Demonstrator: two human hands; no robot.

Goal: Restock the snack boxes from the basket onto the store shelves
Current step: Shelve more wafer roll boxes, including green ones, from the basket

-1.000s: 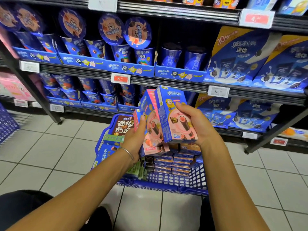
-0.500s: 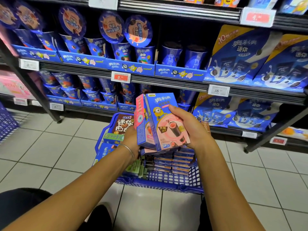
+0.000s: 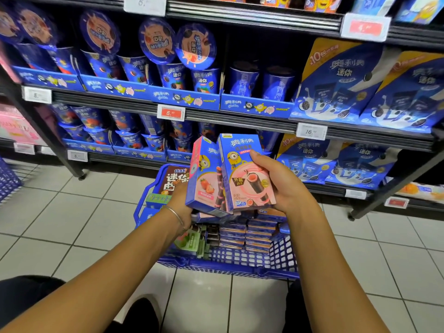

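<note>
Since half a second ago, your left box [image 3: 204, 186] tilts away from the right box [image 3: 247, 181], fanning open. Your left hand [image 3: 179, 203] holds its lower corner from behind; your right hand [image 3: 288, 188] grips the right box's edge. Both boxes hover over the basket [image 3: 230, 266], short of the shelves [image 3: 240, 117].

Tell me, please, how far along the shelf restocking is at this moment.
Done: unclear; the shelves look well filled with cups and bags, but nothing ties them to this basket. In hand: the right hand grips a bunch of snack boxes above the basket, the left hand propping them, its fingers hidden. Left: shelving this bunch, then the stacked boxes in the basket.
</note>
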